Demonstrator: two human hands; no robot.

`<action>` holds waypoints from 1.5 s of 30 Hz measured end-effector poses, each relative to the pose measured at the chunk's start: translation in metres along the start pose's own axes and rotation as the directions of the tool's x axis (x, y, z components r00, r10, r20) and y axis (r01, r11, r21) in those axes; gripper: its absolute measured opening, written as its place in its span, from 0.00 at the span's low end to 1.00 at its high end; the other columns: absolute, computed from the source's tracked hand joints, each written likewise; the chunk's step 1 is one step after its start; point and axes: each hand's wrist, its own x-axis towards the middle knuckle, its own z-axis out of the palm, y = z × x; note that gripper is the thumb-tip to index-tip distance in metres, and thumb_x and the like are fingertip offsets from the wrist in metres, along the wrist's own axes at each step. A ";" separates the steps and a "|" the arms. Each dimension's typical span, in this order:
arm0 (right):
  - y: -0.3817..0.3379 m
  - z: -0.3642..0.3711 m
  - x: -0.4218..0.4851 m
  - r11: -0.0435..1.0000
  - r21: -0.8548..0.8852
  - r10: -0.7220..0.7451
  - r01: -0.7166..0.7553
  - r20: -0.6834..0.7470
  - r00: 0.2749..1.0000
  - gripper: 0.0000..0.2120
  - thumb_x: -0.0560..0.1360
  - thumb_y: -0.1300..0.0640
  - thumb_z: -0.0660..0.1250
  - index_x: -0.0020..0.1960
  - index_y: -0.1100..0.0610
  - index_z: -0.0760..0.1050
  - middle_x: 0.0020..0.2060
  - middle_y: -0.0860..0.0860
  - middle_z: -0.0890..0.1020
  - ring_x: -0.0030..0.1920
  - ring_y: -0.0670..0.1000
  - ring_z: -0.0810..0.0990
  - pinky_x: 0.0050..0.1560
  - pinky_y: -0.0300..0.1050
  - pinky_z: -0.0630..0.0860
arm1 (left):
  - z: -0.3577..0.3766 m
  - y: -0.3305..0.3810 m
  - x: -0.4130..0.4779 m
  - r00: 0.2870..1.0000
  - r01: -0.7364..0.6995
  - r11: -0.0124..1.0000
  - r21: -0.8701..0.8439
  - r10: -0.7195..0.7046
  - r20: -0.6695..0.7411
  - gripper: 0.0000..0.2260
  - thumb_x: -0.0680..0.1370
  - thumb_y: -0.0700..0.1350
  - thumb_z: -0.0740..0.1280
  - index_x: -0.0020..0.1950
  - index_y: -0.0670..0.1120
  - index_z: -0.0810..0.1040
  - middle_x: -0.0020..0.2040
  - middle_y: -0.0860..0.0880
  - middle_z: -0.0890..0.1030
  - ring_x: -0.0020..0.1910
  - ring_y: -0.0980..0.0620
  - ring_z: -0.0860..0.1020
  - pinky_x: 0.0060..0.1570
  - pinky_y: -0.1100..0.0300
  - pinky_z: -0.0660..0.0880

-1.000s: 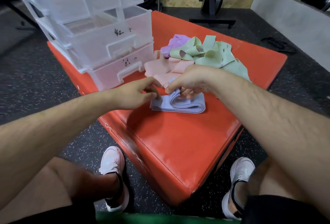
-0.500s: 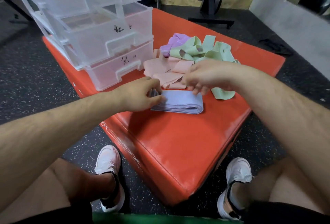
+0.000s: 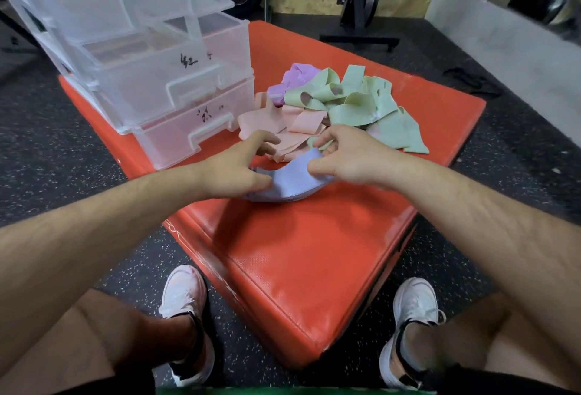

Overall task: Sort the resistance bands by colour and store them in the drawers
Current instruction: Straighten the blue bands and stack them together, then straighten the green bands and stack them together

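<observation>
A stack of folded light-blue bands (image 3: 290, 182) bends upward between both hands on the red padded box (image 3: 301, 262). My left hand (image 3: 235, 168) pinches its left end and my right hand (image 3: 349, 158) grips its right end. Behind them lies a loose heap: pink bands (image 3: 283, 125), green bands (image 3: 361, 102) and a purple band (image 3: 295, 78). A clear plastic drawer unit (image 3: 151, 58) stands at the box's back left, its middle drawer (image 3: 176, 80) pulled out, the bottom drawer (image 3: 188, 130) shut.
Handwritten labels mark the drawer fronts. My two white shoes (image 3: 185, 306) rest on speckled black floor on either side of the box's near corner. A black equipment stand (image 3: 358, 17) and a grey wall ledge (image 3: 509, 39) are behind.
The blue stack lay flat half a second ago with only my left hand on it. My right hand has come back from the green bands and gripped its right end, and the stack now arches up.
</observation>
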 end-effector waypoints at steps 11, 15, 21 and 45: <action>-0.046 0.000 0.021 0.944 0.286 -0.140 0.162 -0.094 0.986 0.17 0.70 0.62 0.72 0.56 0.50 0.73 0.52 0.56 0.82 0.42 0.51 0.83 0.48 0.51 0.83 | -0.038 -0.007 -0.021 0.998 0.059 0.952 -0.299 -0.055 0.020 0.24 0.67 0.55 0.72 0.61 0.50 0.78 0.56 0.48 0.83 0.55 0.52 0.79 0.58 0.49 0.72; -0.063 0.025 0.045 0.919 0.368 -0.117 0.142 -0.090 0.989 0.21 0.66 0.59 0.72 0.58 0.53 0.73 0.53 0.59 0.82 0.43 0.55 0.86 0.42 0.47 0.84 | -0.049 -0.028 -0.042 0.987 0.112 0.976 -0.185 -0.130 -0.092 0.27 0.68 0.56 0.72 0.67 0.60 0.72 0.60 0.59 0.80 0.60 0.56 0.79 0.63 0.53 0.74; -0.069 0.070 0.070 0.951 0.203 -0.213 0.235 -0.127 0.969 0.15 0.69 0.61 0.69 0.54 0.50 0.73 0.43 0.51 0.77 0.33 0.51 0.75 0.31 0.46 0.79 | -0.052 -0.049 -0.066 0.896 0.114 0.989 -0.090 -0.141 -0.421 0.21 0.73 0.49 0.75 0.61 0.56 0.71 0.51 0.53 0.77 0.45 0.53 0.78 0.50 0.61 0.74; -0.065 0.089 0.066 0.538 -0.600 -0.647 0.592 0.158 0.746 0.18 0.79 0.48 0.62 0.67 0.49 0.75 0.61 0.48 0.74 0.62 0.54 0.71 0.65 0.54 0.69 | -0.045 -0.064 -0.046 0.847 0.119 0.639 0.760 0.335 -0.413 0.13 0.73 0.52 0.62 0.51 0.48 0.80 0.44 0.49 0.78 0.48 0.43 0.76 0.48 0.50 0.69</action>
